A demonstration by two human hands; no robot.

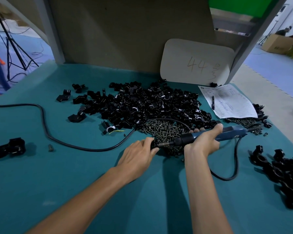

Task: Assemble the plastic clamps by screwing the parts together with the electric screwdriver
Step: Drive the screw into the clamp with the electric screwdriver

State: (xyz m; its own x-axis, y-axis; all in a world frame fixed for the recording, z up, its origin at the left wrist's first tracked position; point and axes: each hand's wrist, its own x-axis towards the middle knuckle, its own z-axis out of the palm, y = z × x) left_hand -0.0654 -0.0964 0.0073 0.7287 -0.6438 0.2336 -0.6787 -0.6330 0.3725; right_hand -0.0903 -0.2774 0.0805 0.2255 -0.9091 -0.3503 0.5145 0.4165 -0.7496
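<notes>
Pinched between the thumb and curled fingers of the left hand, a small black clamp is held low over the teal table, right at the near edge of the heap of screws. The right hand is wrapped round the front of the electric screwdriver, which lies nearly level with its bit meeting the clamp from the right. At the far left what looks like an assembled clamp lies alone, with a stray screw near it, and a black cable loops past both toward the middle. Behind the hands spreads the big pile of loose clamp parts. Further right lies a printed sheet with a pen on it, and at the right edge there is a cluster of finished-looking clamps. The held clamp looks light, rigid and smooth, so it would likely twist or skid under the driver's torque. Holding it by its flat outer flanks, clear of the screw hole, seems the surest purchase. The driver looks heavier, and its trailing cord may tug.
</notes>
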